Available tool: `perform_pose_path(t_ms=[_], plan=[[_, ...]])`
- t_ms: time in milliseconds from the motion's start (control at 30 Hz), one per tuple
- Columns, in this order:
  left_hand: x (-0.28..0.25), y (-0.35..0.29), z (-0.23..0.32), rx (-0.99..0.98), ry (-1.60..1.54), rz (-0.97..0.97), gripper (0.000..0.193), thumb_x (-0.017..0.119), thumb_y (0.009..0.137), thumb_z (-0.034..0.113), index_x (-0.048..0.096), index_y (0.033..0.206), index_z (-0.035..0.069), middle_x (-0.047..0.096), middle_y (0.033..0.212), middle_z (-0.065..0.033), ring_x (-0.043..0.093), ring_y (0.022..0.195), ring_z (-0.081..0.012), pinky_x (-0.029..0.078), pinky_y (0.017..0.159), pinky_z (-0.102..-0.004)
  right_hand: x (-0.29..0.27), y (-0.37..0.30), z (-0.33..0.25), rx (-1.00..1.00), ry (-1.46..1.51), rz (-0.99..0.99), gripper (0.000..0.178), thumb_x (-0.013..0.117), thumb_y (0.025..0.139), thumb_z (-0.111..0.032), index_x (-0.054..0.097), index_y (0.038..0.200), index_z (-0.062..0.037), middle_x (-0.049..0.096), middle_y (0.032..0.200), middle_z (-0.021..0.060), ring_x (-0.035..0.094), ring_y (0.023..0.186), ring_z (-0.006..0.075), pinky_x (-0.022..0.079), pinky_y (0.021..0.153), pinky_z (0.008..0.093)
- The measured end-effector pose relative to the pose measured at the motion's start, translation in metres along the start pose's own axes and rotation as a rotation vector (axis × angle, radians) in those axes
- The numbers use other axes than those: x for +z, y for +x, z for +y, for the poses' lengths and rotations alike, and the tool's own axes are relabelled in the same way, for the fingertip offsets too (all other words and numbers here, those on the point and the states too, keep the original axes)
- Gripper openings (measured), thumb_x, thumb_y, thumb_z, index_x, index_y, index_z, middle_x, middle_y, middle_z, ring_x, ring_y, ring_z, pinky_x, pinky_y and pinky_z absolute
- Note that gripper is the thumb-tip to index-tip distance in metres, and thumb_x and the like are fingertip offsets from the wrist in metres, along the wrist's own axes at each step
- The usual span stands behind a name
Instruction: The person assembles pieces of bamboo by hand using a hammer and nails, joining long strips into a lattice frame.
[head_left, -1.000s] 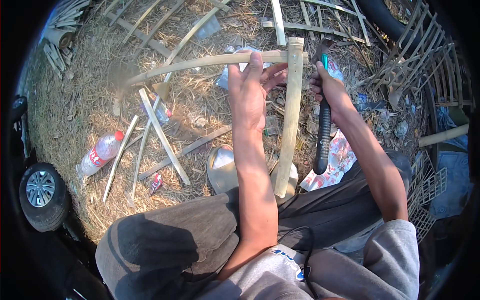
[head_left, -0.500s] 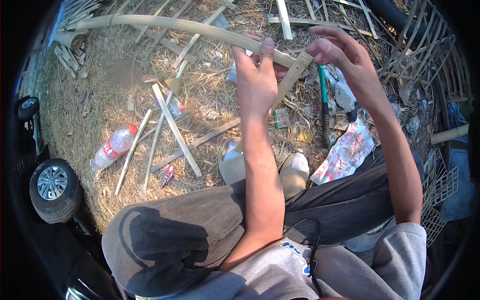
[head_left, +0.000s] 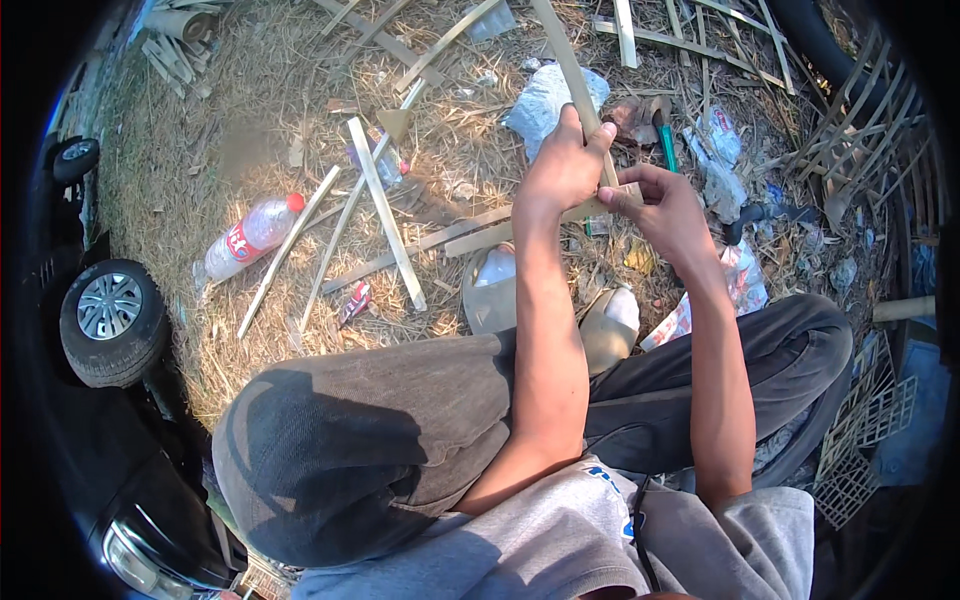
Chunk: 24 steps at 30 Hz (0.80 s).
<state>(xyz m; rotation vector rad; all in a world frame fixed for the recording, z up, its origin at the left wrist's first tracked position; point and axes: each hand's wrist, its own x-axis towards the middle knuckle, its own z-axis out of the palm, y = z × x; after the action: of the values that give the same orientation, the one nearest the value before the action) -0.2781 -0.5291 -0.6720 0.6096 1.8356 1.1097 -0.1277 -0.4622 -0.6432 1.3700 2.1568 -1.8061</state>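
Observation:
My left hand point(head_left: 567, 168) is closed round a long, flat bamboo strip point(head_left: 570, 65) that points away from me. Near its lower end the strip meets a second bamboo strip point(head_left: 482, 238), which slants down to the left behind my left wrist. With thumb and fingers, my right hand point(head_left: 662, 212) pinches the spot where the two strips cross. How they are joined there is partly hidden by my fingers. Just beyond my right hand lies a tool with a green handle point(head_left: 664, 145).
A pale stone block point(head_left: 555, 105) and a reddish brick piece point(head_left: 632, 122) lie beyond my hands. Loose bamboo strips point(head_left: 385, 215) and a plastic bottle point(head_left: 250, 238) are on dry straw to the left. Woven bamboo point(head_left: 865, 130) stands right, a car wheel point(head_left: 112, 322) far left.
The long strip has swung from pointing left to pointing away from me. My right hand has come down and closed on the crossing, and my left hand has shifted right.

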Motion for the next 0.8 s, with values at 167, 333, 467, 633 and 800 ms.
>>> perform_pose_path(t_ms=[167, 333, 467, 633, 800], plan=[[-0.008, -0.006, 0.015, -0.157, 0.059, 0.044, 0.064, 0.062, 0.093, 0.047, 0.05, 0.127, -0.007, 0.065, 0.11, -0.0257, 0.067, 0.101, -0.03, 0.052, 0.088, -0.0392, 0.008, 0.019, 0.018, -0.078, -0.007, -0.008, 0.028, 0.078, 0.086, -0.025, 0.07, 0.099, -0.0015, 0.064, 0.069, -0.0001, 0.048, 0.06, 0.0055, 0.035, 0.055, 0.0258], [-0.028, -0.014, 0.012, 0.085, 0.1, 0.399, 0.056, 0.065, 0.092, 0.043, 0.056, 0.12, -0.005, 0.068, 0.104, -0.0169, 0.066, 0.097, -0.0251, 0.051, 0.087, -0.0369, 0.022, 0.028, 0.021, 0.104, 0.289, -0.009, 0.022, 0.074, 0.09, -0.023, 0.07, 0.1, -0.0029, 0.064, 0.076, -0.0013, 0.05, 0.068, 0.006, 0.038, 0.064, 0.0241], [-0.047, -0.014, 0.008, 0.283, 0.05, 0.762, 0.041, 0.064, 0.094, 0.033, 0.057, 0.109, -0.005, 0.065, 0.1, -0.0169, 0.061, 0.097, -0.0223, 0.046, 0.09, -0.0354, 0.026, 0.033, 0.02, 0.18, 0.327, 0.06, 0.024, 0.072, 0.091, -0.027, 0.07, 0.099, -0.0048, 0.064, 0.079, -0.0014, 0.048, 0.067, 0.0069, 0.037, 0.065, 0.0236], [-0.06, -0.012, -0.004, 0.198, -0.183, 1.216, 0.032, 0.057, 0.097, 0.029, 0.054, 0.105, -0.001, 0.053, 0.103, -0.0112, 0.051, 0.096, -0.0201, 0.04, 0.09, -0.0355, 0.032, 0.039, 0.025, 0.223, 0.393, 0.132, 0.025, 0.073, 0.091, -0.028, 0.07, 0.101, -0.0049, 0.064, 0.083, -0.0007, 0.048, 0.072, 0.0069, 0.037, 0.066, 0.0226], [-0.085, -0.018, -0.052, -0.34, -0.287, 1.383, 0.046, 0.056, 0.096, 0.035, 0.044, 0.12, -0.002, 0.046, 0.12, -0.0179, 0.044, 0.114, -0.0303, 0.033, 0.096, -0.0506, 0.028, 0.046, 0.026, 0.059, 0.438, 0.31, 0.029, 0.072, 0.093, -0.026, 0.067, 0.108, -0.0017, 0.06, 0.083, -0.0028, 0.048, 0.074, 0.0047, 0.035, 0.066, 0.0207]])
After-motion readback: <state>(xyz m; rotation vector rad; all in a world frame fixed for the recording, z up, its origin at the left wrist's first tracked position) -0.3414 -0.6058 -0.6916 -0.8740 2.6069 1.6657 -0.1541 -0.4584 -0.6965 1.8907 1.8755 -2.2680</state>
